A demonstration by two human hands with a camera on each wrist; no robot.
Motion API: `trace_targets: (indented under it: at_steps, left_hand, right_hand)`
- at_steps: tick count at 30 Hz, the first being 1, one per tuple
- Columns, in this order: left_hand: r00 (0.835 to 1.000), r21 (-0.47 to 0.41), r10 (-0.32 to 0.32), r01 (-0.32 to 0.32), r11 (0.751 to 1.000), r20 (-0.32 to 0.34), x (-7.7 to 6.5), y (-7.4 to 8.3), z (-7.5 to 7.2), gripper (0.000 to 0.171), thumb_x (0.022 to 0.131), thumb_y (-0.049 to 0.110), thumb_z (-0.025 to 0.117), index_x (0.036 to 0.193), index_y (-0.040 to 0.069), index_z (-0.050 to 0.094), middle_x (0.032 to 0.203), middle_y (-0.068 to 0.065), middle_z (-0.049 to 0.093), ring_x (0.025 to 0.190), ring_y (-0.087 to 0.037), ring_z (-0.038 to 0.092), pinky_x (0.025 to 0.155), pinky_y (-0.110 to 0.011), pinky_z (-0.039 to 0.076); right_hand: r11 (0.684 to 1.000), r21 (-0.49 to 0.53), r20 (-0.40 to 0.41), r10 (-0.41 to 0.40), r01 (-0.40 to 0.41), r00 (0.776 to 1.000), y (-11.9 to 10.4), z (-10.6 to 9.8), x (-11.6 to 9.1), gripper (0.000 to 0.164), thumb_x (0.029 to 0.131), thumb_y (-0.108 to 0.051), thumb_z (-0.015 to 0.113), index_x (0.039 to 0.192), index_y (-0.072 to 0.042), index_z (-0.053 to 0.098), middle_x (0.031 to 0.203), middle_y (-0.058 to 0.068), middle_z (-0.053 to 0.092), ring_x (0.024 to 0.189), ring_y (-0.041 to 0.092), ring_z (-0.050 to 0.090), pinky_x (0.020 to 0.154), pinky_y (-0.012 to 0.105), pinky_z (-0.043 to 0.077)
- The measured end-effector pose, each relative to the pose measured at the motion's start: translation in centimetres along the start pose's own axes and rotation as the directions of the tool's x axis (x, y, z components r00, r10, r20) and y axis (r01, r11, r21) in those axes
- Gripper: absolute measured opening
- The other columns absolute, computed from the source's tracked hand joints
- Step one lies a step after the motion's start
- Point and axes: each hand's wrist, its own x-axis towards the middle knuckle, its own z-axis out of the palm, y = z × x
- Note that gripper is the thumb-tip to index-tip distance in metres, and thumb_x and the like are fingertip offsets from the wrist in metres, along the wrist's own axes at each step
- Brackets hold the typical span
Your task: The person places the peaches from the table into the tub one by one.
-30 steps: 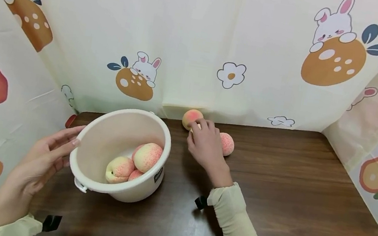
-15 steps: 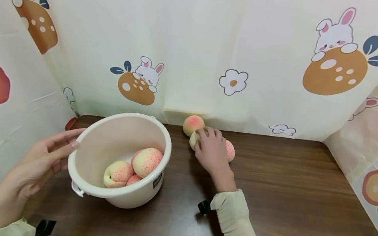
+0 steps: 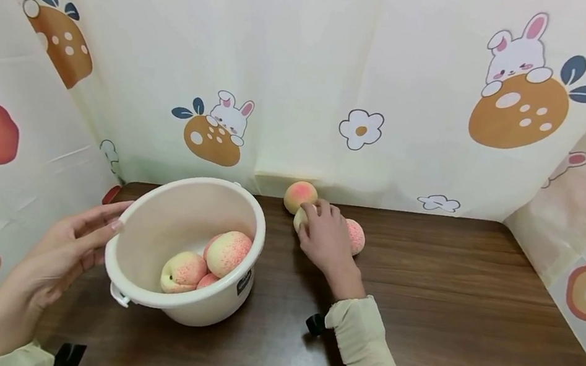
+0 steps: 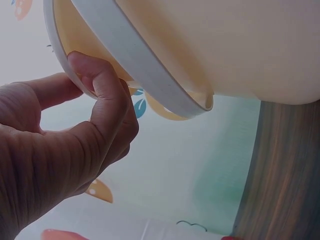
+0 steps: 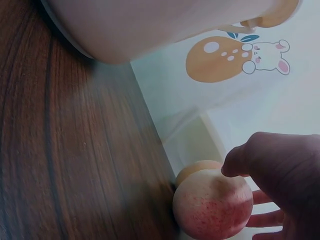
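Note:
A cream plastic bucket [image 3: 164, 221] stands at the left of the table with several pink-and-yellow peaches [image 3: 227, 254] inside. My left hand [image 3: 63, 254] pinches the bucket's rim [image 4: 135, 55] at its left side, thumb and fingers on opposite faces. To the right of the bucket, my right hand [image 3: 331, 243] holds a peach [image 5: 212, 205] low at the table, partly covered by the fingers in the head view. Just behind it sits another peach [image 3: 301, 194] near the wall. A pinker peach [image 3: 356, 237] lies to the right of that hand, partly hidden by it.
The dark wooden table [image 3: 455, 306] extends to the right and front. A printed cloth [image 3: 308, 72] hangs along the back edge, with more cloth at the left and right sides. Black wrist-camera pieces [image 3: 315, 324] project from the sleeves.
My right hand has shifted slightly right over the peach, so more of the fruit shows. The left hand stays on the rim. The head view has tilted up a little.

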Motion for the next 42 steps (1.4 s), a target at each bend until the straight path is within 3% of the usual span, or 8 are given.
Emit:
trace_targets:
  at_steps: [5, 10, 18, 24, 35, 42]
  left_hand:
    - [1.0, -0.009, -0.002, 0.002, 1.0, 0.011, 0.0, -0.1, -0.3, 0.038, 0.109, 0.007, 0.051, 0.143, 0.021, 0.059, 0.125, 0.009, 0.071, 0.095, -0.011, 0.076, 0.077, -0.03, 0.065]
    - [1.0, -0.034, 0.003, -0.002, 0.999, 0.028, 0.0, -0.3, -0.6, 0.038, 0.109, 0.005, 0.049, 0.142, 0.021, 0.059, 0.126, 0.008, 0.071, 0.096, -0.012, 0.076, 0.078, -0.031, 0.065]
    - [0.999, -0.059, 0.018, -0.016, 0.998, 0.027, -0.3, -0.5, -0.7, 0.039, 0.109, 0.003, 0.049, 0.143, 0.02, 0.06, 0.126, 0.006, 0.071, 0.097, -0.012, 0.076, 0.077, -0.031, 0.065]
    - [0.999, -0.056, 0.016, -0.014, 0.998, 0.032, -0.3, -0.3, -0.7, 0.039, 0.109, 0.003, 0.048, 0.142, 0.021, 0.06, 0.126, 0.007, 0.07, 0.097, -0.012, 0.076, 0.077, -0.031, 0.065]
    - [0.999, -0.055, 0.014, -0.012, 0.998, 0.033, 0.0, -0.3, -0.2, 0.039, 0.109, 0.003, 0.048, 0.142, 0.021, 0.06, 0.126, 0.006, 0.071, 0.095, -0.013, 0.076, 0.077, -0.03, 0.065]
    - [1.0, -0.045, -0.001, 0.002, 0.999, 0.023, 0.2, -0.1, -0.2, 0.038, 0.109, 0.006, 0.05, 0.143, 0.021, 0.059, 0.125, 0.007, 0.071, 0.096, -0.013, 0.076, 0.078, -0.031, 0.066]
  right_hand:
    - [0.998, 0.053, -0.026, -0.035, 0.036, 0.999, -0.6, 0.6, 0.1, 0.038, 0.102, -0.023, 0.062, 0.138, -0.012, 0.059, 0.138, 0.019, 0.052, 0.127, 0.045, 0.054, 0.092, 0.056, 0.058]
    - [0.996, 0.078, -0.039, -0.028, 0.031, 0.999, -0.8, 0.9, 0.1, 0.035, 0.101, -0.021, 0.065, 0.133, -0.009, 0.058, 0.137, 0.02, 0.051, 0.118, 0.041, 0.057, 0.079, 0.052, 0.06]
    - [0.998, 0.046, -0.004, -0.045, 0.045, 0.999, -1.0, 1.3, 0.3, 0.037, 0.102, -0.024, 0.064, 0.135, -0.01, 0.053, 0.135, 0.016, 0.058, 0.124, 0.045, 0.059, 0.089, 0.056, 0.059]
    - [0.996, 0.031, 0.001, -0.085, 0.085, 0.996, -1.2, 1.8, 0.1, 0.044, 0.104, -0.026, 0.063, 0.145, -0.011, 0.055, 0.143, 0.015, 0.057, 0.124, 0.048, 0.059, 0.088, 0.06, 0.059]
    - [0.997, 0.048, 0.031, -0.062, 0.06, 0.998, -1.0, 2.3, -0.3, 0.048, 0.104, -0.033, 0.065, 0.145, -0.013, 0.054, 0.144, 0.011, 0.053, 0.125, 0.046, 0.057, 0.086, 0.06, 0.06]
    - [0.997, 0.016, -0.005, -0.072, 0.072, 0.997, -0.8, 2.5, 0.1, 0.045, 0.103, -0.034, 0.066, 0.142, -0.012, 0.056, 0.14, 0.013, 0.056, 0.12, 0.046, 0.058, 0.084, 0.059, 0.06]
